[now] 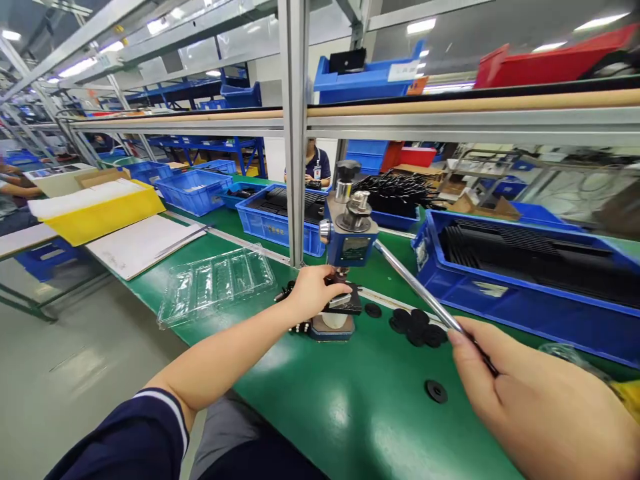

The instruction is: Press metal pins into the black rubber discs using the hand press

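A small blue hand press (350, 233) stands on the green bench, with a round metal cap and a black knob on top. Its long metal lever (415, 283) slants toward me, and my right hand (540, 393) is wrapped round the lower end. My left hand (315, 291) reaches in at the press bed (350, 303), under the ram, thumb and fingers bent round something there that I cannot make out. Several black discs (417, 327) lie to the right of the press base, and one more disc (436, 391) lies nearer me.
Left of the press lies a clear plastic tray (215, 283). Blue bins (525, 273) of black parts stand along the back and right. A metal post (295, 133) rises just behind the press. A yellow bin (100, 217) is at far left; a person (320, 167) sits across.
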`<action>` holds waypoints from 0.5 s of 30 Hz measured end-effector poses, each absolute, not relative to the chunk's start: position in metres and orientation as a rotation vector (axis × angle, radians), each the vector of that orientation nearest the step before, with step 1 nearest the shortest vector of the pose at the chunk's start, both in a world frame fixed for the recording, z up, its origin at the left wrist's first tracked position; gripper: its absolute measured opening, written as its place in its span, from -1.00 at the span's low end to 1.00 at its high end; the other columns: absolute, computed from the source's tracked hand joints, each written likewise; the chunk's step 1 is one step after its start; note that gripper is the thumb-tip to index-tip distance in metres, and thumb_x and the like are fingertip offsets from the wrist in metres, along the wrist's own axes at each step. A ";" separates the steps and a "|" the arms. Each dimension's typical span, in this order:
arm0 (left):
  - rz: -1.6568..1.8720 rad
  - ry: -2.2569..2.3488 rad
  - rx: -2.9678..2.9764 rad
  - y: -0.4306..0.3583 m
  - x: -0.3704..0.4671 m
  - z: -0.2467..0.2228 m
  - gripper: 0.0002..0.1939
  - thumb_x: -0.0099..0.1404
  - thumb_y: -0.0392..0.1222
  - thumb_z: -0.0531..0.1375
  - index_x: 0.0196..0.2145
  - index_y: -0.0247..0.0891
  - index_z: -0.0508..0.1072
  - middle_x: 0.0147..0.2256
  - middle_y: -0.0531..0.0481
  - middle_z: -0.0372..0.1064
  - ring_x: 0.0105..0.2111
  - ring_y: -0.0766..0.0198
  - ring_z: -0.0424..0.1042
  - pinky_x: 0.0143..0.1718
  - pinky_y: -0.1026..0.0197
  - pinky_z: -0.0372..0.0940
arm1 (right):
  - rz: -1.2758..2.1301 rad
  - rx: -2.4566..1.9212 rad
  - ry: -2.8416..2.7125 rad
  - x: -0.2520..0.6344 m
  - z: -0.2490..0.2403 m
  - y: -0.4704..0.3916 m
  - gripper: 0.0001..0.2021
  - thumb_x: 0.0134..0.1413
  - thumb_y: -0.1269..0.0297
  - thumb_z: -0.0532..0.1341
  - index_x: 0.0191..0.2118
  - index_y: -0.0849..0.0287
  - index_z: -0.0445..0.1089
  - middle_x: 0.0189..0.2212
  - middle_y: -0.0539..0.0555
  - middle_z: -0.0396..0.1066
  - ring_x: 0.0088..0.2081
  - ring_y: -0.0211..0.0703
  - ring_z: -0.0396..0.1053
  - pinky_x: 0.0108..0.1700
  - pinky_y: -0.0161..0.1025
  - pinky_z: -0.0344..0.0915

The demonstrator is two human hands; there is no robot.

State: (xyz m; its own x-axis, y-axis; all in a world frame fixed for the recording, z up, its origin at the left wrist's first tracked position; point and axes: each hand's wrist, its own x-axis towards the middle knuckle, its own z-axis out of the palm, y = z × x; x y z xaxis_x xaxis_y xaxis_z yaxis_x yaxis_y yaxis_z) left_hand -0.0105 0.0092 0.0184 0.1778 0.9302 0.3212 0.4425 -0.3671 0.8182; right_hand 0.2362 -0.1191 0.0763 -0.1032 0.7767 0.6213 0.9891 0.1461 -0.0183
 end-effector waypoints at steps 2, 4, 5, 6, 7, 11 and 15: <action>1.128 1.325 1.902 0.008 -0.010 0.018 -0.73 0.09 -0.06 0.34 -0.33 -0.33 0.57 -0.38 -0.03 0.55 -0.38 0.21 0.46 -0.36 0.27 0.26 | -0.620 -1.620 -2.080 0.233 0.085 -0.122 -0.63 0.27 0.00 -0.06 -0.28 0.03 0.42 -0.58 -0.01 0.42 -0.69 -0.22 0.24 -0.62 -0.24 -0.01; 1.134 1.341 1.913 0.008 -0.010 0.017 -0.74 0.09 -0.06 0.34 -0.35 -0.32 0.57 -0.39 -0.03 0.55 -0.39 0.22 0.45 -0.36 0.26 0.26 | -0.690 -1.596 -2.083 0.229 0.086 -0.124 -0.63 0.30 0.08 -0.08 -0.28 0.08 0.41 -0.55 -0.01 0.44 -0.66 -0.21 0.29 -0.60 -0.24 0.02; 1.139 1.336 1.917 0.008 -0.010 0.017 -0.75 0.09 -0.06 0.34 -0.35 -0.31 0.56 -0.39 -0.02 0.55 -0.38 0.22 0.46 -0.35 0.26 0.26 | -0.731 -1.597 -2.049 0.227 0.084 -0.124 -0.63 0.31 0.10 -0.09 -0.26 0.10 0.42 -0.54 -0.01 0.44 -0.64 -0.21 0.31 -0.58 -0.24 0.04; 1.143 1.326 1.917 0.008 -0.010 0.016 -0.75 0.09 -0.06 0.34 -0.34 -0.31 0.56 -0.38 -0.02 0.55 -0.37 0.22 0.46 -0.34 0.26 0.26 | -0.769 -1.596 -2.013 0.224 0.080 -0.125 -0.63 0.31 0.11 -0.08 -0.24 0.12 0.43 -0.53 0.00 0.45 -0.62 -0.20 0.33 -0.55 -0.24 0.06; 1.144 1.317 1.912 0.008 -0.010 0.015 -0.75 0.09 -0.07 0.34 -0.33 -0.31 0.57 -0.37 -0.02 0.55 -0.36 0.21 0.46 -0.33 0.25 0.27 | -0.803 -1.588 -1.977 0.222 0.075 -0.125 -0.64 0.31 0.12 -0.06 -0.22 0.13 0.44 -0.51 0.00 0.46 -0.60 -0.21 0.35 -0.54 -0.24 0.07; 1.134 1.309 1.883 0.008 -0.009 0.014 -0.73 0.08 -0.05 0.34 -0.32 -0.30 0.57 -0.36 -0.03 0.56 -0.36 0.19 0.47 -0.32 0.24 0.29 | -0.833 -1.535 -1.908 0.216 0.057 -0.127 -0.70 0.31 0.18 0.00 -0.16 0.20 0.44 -0.48 0.00 0.47 -0.57 -0.25 0.35 -0.52 -0.28 0.08; 1.159 1.308 1.866 0.006 -0.008 0.015 -0.74 0.08 -0.07 0.33 -0.31 -0.29 0.56 -0.36 -0.01 0.56 -0.35 0.20 0.48 -0.31 0.24 0.29 | -0.583 -1.621 -2.005 0.219 0.072 -0.127 -0.70 0.31 0.19 -0.04 -0.24 0.16 0.41 -0.55 -0.03 0.41 -0.60 -0.26 0.32 -0.57 -0.29 0.03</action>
State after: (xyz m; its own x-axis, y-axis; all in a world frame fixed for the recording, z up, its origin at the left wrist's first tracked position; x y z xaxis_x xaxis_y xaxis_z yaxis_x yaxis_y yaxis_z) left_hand -0.0080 0.0058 0.0149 0.1428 0.9350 0.3245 0.4347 -0.3538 0.8282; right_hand 0.2186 -0.1271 0.0719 -0.1721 0.7682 0.6167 0.9791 0.2023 0.0212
